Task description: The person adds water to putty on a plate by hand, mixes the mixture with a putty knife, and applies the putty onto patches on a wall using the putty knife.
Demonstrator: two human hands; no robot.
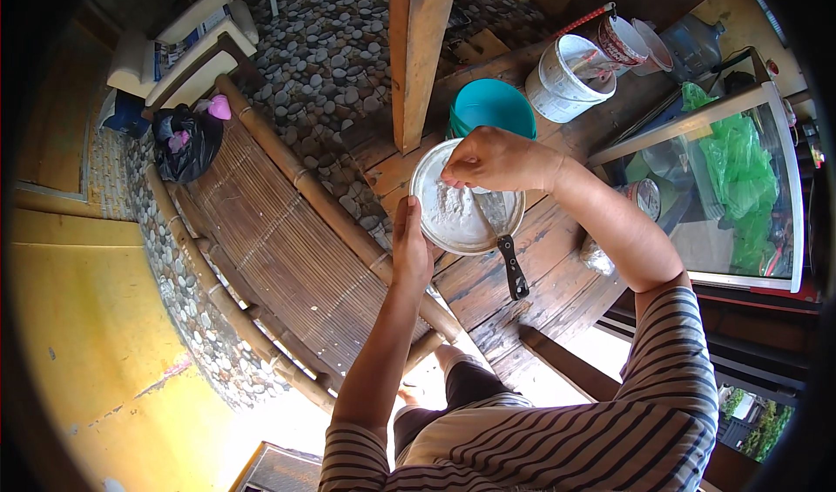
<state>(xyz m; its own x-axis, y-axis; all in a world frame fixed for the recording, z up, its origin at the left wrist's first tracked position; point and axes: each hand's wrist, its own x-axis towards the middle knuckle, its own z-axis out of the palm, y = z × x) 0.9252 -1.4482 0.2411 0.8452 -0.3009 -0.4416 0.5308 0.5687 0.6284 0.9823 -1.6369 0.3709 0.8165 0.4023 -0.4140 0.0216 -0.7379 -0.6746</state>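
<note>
Table [557, 266]: worn, rough wood. On table: teal bucket [492, 109], smooth plastic. Over table: spatula [496, 218], metal blade. Left of table: seat [287, 248], ribbed bamboo.

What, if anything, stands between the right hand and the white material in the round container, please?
Nothing visible does: the right hand is right by the white material. The black-handled spatula lies aside, across the lower-right rim of the round container.

Pebbled floor [313, 65], bamboo bench [274, 222], wooden post [421, 57], bright light [270, 424]
</note>
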